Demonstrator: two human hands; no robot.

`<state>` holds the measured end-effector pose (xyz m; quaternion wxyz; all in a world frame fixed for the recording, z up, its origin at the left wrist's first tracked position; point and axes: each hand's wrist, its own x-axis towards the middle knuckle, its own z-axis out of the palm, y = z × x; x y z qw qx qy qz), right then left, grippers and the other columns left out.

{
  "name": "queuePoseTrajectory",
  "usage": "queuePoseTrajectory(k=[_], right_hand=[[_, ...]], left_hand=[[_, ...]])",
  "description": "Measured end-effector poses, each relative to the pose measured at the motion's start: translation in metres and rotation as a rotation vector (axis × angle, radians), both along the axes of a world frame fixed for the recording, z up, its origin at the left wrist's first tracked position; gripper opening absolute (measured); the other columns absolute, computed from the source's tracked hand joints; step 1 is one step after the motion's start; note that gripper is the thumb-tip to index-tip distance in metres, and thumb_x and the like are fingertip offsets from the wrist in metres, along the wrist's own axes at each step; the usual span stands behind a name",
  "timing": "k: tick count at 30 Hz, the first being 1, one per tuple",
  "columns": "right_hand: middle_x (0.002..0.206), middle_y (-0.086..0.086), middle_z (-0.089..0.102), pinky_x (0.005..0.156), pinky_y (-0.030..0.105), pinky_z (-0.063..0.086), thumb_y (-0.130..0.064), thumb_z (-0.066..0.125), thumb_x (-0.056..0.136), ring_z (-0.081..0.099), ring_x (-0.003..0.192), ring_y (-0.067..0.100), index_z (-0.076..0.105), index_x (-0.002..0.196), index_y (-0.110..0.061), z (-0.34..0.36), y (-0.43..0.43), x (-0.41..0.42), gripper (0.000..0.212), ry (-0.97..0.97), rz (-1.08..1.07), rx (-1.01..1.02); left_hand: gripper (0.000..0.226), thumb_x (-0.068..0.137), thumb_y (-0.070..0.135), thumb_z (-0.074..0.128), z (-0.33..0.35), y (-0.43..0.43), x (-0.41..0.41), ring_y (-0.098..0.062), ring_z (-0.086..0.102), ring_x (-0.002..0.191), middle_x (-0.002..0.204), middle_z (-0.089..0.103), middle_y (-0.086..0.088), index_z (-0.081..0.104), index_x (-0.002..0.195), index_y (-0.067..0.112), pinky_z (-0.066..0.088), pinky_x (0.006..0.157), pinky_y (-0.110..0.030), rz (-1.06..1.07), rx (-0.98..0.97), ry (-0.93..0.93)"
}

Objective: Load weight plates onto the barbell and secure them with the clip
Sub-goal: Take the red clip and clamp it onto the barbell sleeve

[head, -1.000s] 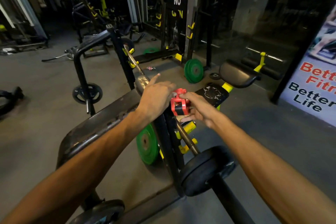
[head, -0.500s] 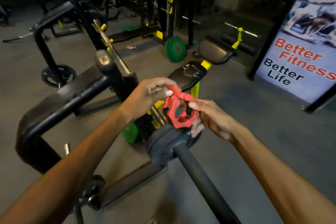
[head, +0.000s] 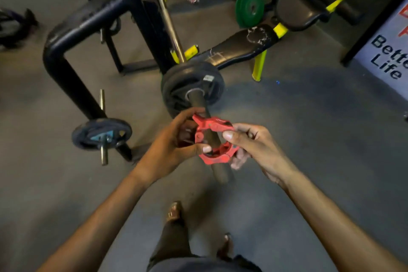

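Your left hand (head: pixel 172 147) and right hand (head: pixel 256 147) each pinched the clip (head: pixel 215 157), thumbs on its near face, fingers curled behind it, clip ringed round the bar (head: pixel 197 100) near its end, apart from the plate (head: pixel 176 86)

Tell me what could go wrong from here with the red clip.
1. The red clip sits on the sleeve apart from the black plate; locked there, the plate could slide outward.
2. The left hand has its thumb on the clip's ring; snapping the lever shut might pinch it.
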<state>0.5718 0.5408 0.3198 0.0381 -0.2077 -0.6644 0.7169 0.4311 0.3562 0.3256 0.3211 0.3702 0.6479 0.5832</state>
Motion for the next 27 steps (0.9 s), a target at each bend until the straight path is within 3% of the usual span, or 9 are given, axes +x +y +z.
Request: queuePoseTrajectory(k=[2,5,8,12,17,21,27], right_hand=[[0.058,0.003,0.065,0.052,0.036,0.058,-0.035,0.078,0.086,0.064,0.045,0.024,0.074,0.104,-0.011,-0.018,-0.011,0.032,0.030,-0.034,0.018,-0.003],[0.065,0.016,0.066,0.051,0.034,0.057,-0.043,0.076,0.083,0.067,0.050,0.027,0.075,0.107,-0.016,-0.046,-0.024,0.070,0.036,-0.095,0.024,0.026],[0.069,0.005,0.072,0.060,0.040,0.059,-0.037,0.073,0.088,0.070,0.058,0.026,0.073,0.112,-0.024,-0.065,-0.032,0.088,0.027,-0.110,0.044,0.041],[0.077,0.003,0.075,0.063,0.044,0.060,-0.036,0.074,0.090,0.074,0.069,0.026,0.067,0.122,-0.027,-0.081,-0.036,0.092,0.034,-0.103,0.044,0.067],[0.080,0.011,0.071,0.061,0.045,0.061,-0.023,0.074,0.093,0.076,0.074,0.031,0.065,0.127,-0.021,-0.091,-0.034,0.090,0.035,-0.078,-0.006,0.107],[0.084,0.016,0.069,0.065,0.052,0.064,-0.030,0.073,0.093,0.077,0.080,0.031,0.061,0.137,-0.019,-0.104,-0.020,0.090,0.046,-0.113,-0.050,0.116],[0.095,-0.001,0.075,0.070,0.046,0.064,-0.040,0.075,0.088,0.077,0.094,0.023,0.064,0.134,-0.024,-0.115,-0.006,0.085,0.049,-0.103,0.028,0.051]], left_hand=[[0.078,0.077,0.000,0.081,-0.016,-0.016,0.027,-0.029,0.072,0.103,0.114,0.070,-0.009,0.045,0.144,0.017,0.060,0.091,-0.043,-0.001,-0.055,-0.003],[0.079,0.074,0.013,0.086,-0.041,-0.035,0.060,-0.019,0.072,0.102,0.117,0.071,0.001,0.049,0.143,0.025,0.059,0.092,-0.041,-0.034,-0.119,0.076],[0.077,0.078,0.021,0.084,-0.058,-0.043,0.079,-0.012,0.071,0.104,0.119,0.070,0.002,0.048,0.146,0.023,0.058,0.093,-0.035,-0.011,-0.152,0.200],[0.083,0.080,0.023,0.083,-0.076,-0.043,0.087,-0.005,0.067,0.109,0.133,0.063,0.004,0.042,0.152,0.020,0.056,0.095,-0.030,0.040,-0.191,0.331],[0.088,0.077,0.028,0.085,-0.094,-0.035,0.089,-0.006,0.066,0.113,0.133,0.064,0.004,0.040,0.152,0.022,0.054,0.096,-0.022,0.135,-0.233,0.343],[0.083,0.074,0.024,0.089,-0.102,-0.022,0.093,0.000,0.066,0.102,0.117,0.069,0.005,0.050,0.146,0.018,0.055,0.089,-0.018,0.190,-0.221,0.320],[0.083,0.074,0.032,0.087,-0.106,-0.019,0.092,0.002,0.061,0.105,0.117,0.063,0.005,0.049,0.147,0.020,0.050,0.084,-0.010,0.194,-0.195,0.334]])
